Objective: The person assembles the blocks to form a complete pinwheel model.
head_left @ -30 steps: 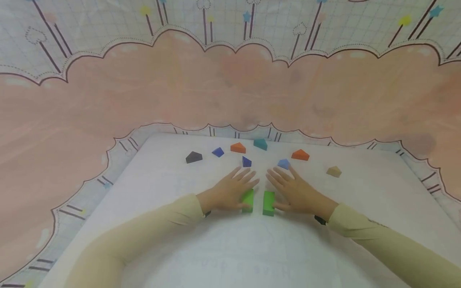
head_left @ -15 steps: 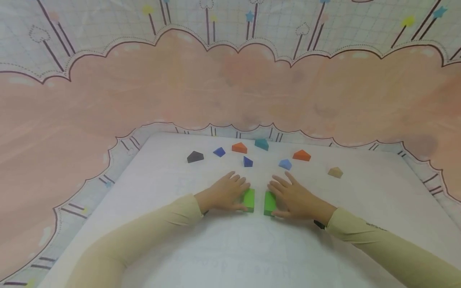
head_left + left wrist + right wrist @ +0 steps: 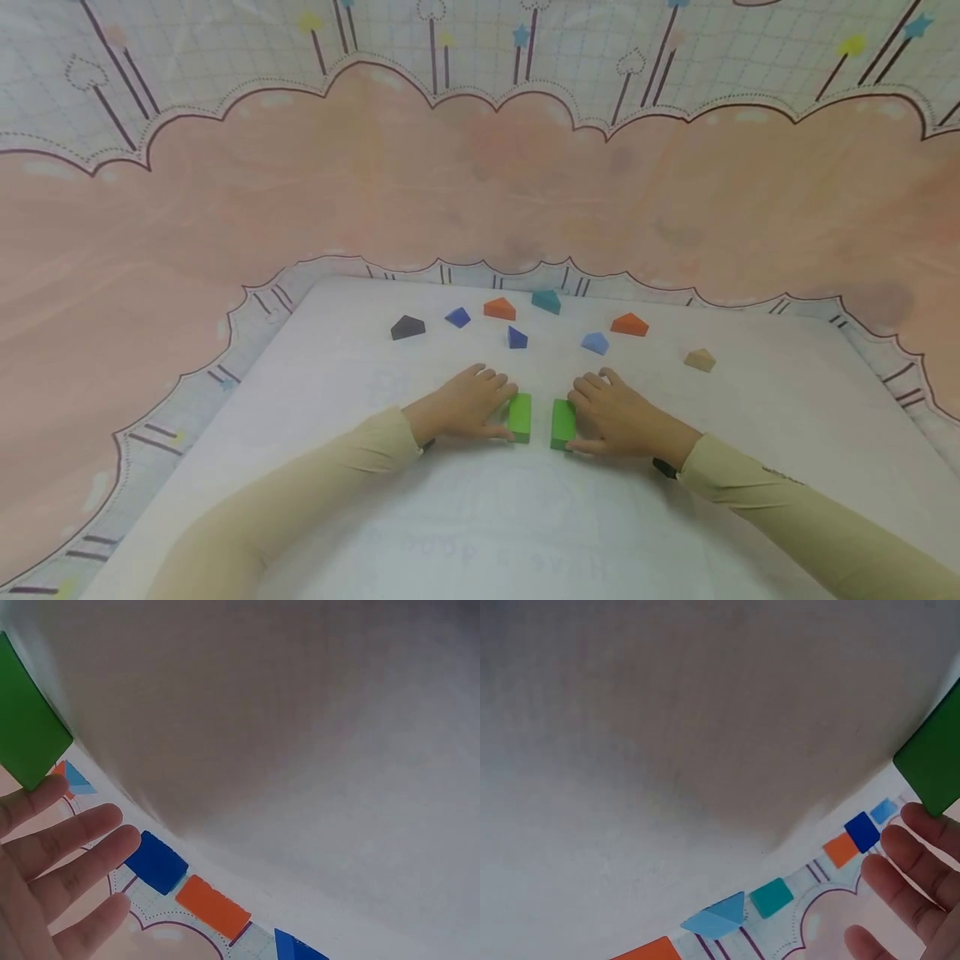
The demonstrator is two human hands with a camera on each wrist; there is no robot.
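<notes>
While both arms reach in over the white surface point(image 3: 780, 383), the left green block point(image 3: 521, 418) and the right green block point(image 3: 563, 425) lie on it side by side, a gap between them. The left hand point(image 3: 468, 406) pinches its block by the ends, and the right hand point(image 3: 618, 417) pinches the other likewise. I see the thumbs at the near ends only from the head view; the wrist views leave them out but show a fingertip against each block, the remaining fingers spread beside it.

Beyond the hands lie two dark-blue pieces, two orange blocks, a teal block point(image 3: 546, 302), a light-blue piece point(image 3: 596, 342), a black block point(image 3: 408, 327) and a tan block point(image 3: 700, 360). Behind hangs a cloth point(image 3: 480, 183) printed with clouds and stars. Pale lettering point(image 3: 495, 554) crosses the near surface, too faint to read surely; a small dark mark point(image 3: 783, 476) on the right sleeve point(image 3: 817, 508) is equally illegible.
</notes>
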